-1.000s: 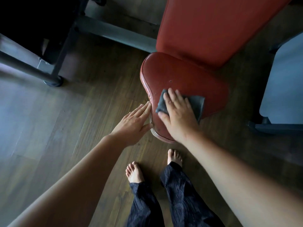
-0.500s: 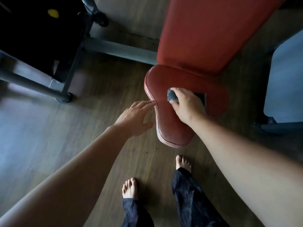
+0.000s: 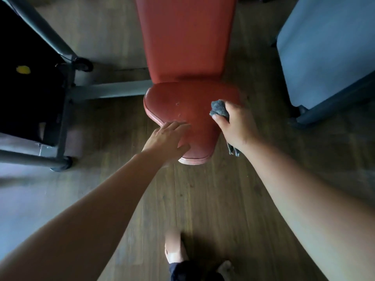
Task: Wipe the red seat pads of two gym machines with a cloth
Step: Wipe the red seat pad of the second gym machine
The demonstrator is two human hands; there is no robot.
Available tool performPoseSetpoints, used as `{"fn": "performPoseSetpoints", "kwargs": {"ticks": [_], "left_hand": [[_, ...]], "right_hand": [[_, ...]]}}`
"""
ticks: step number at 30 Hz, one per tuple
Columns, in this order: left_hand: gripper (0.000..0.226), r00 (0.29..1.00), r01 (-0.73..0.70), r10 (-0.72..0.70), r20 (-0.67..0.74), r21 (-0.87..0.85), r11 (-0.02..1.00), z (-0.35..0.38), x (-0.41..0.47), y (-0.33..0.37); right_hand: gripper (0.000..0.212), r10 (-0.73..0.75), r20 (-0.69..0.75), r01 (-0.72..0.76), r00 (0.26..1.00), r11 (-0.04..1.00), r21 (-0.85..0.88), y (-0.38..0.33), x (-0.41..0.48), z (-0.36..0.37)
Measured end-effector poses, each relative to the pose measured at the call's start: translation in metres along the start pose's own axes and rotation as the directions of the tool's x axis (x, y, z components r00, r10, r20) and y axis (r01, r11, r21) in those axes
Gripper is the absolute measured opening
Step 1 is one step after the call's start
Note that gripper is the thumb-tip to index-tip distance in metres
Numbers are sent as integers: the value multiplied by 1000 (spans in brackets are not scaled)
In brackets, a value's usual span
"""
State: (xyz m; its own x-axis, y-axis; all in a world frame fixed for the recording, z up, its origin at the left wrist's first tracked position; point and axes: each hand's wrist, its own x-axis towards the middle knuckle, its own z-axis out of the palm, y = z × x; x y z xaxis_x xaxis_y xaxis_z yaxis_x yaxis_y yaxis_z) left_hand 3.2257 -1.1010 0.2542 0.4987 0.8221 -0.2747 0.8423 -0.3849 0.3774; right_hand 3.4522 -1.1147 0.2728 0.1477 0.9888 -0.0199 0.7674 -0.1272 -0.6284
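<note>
Right grip [image 3: 236,126] bunches grey cloth [image 3: 219,110]; glossy red seat pad [image 3: 188,106], rounded.

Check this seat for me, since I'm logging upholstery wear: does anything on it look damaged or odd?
Yes. The red seat pad shows a few small dark pits left of centre, above the left hand; whether punctures or dirt is unclear. Otherwise nothing stands out.

The red seat pad [image 3: 188,110] under the left fingers [image 3: 178,125] looks like smooth, slightly glossy leatherette, the grey cloth [image 3: 219,110] between the right fingers [image 3: 220,119] is soft matt fabric, and the floor [image 3: 203,199] is matt wood.
</note>
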Motion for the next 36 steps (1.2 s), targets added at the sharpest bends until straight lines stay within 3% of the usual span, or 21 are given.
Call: {"fn": "performPoseSetpoints", "kwargs": {"ticks": [5,9,12,18,22,30,33,36], "left_hand": [[61,999,-34,35,-27,60,998,14,18,7],[80,996,-58,62,-60,72,996,19,35,4],[82,995,-68,76,-65,120,990,18,47,1],[85,998,-64,66,-4,178,982,38,58,-6],[87,996,-72,76,-49,78,994,48,64,-11],[85,991,-48,47,-126,2,999,55,68,-12],[88,992,-46,48,-114,22,999,54,69,-13],[90,992,-41,45,-114,29,999,55,68,-10]], "right_hand": [[39,74,-88,-62,993,989,132,42,-25,2],[36,76,-173,-28,982,964,266,70,-40,28],[36,93,-253,12,963,922,387,86,-45,56],[51,116,-382,137,917,807,574,99,-57,119],[58,139,-432,226,891,690,688,109,-51,152],[57,187,-390,273,902,451,850,77,-82,176],[58,141,-464,331,874,527,783,60,-111,194],[60,189,-423,243,886,587,772,74,-76,179]]}}
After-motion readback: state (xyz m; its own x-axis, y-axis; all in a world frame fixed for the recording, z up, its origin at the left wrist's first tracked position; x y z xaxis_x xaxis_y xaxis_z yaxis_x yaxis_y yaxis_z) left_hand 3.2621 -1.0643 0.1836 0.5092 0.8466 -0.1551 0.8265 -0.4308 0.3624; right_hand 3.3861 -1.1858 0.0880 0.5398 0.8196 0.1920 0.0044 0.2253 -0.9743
